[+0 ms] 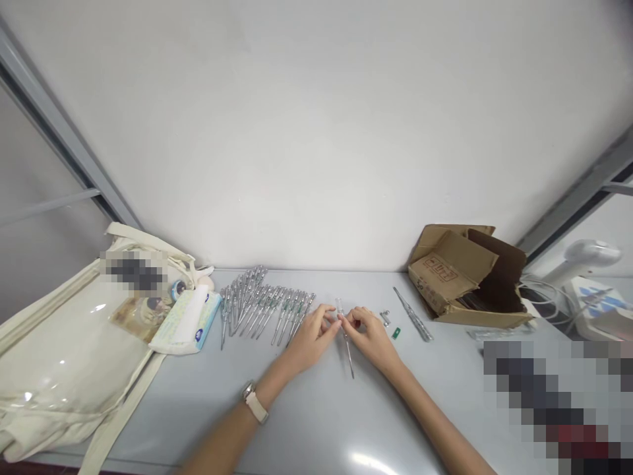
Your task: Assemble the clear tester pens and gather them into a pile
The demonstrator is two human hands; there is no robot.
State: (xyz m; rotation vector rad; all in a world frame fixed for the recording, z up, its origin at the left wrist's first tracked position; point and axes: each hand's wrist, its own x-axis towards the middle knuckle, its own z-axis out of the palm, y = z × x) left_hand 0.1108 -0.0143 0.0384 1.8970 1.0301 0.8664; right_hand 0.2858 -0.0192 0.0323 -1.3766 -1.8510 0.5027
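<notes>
Screwdriver (347, 353): clear handle, skinny steel shaft, held just above the counter (316, 422), tip angled toward the person.
Left hand (311, 340): narrow pinch on the handle.
Right hand (370, 338): same narrow pinch, from the other side.
Nearby: little metal bits (384, 318), a green clip (396, 333), a loose screwdriver (413, 315), a row of screwdrivers (262, 310).
Could go wrong: a loose pinch could drop it; a bumped wrist could send those tiny bits rolling.
</notes>
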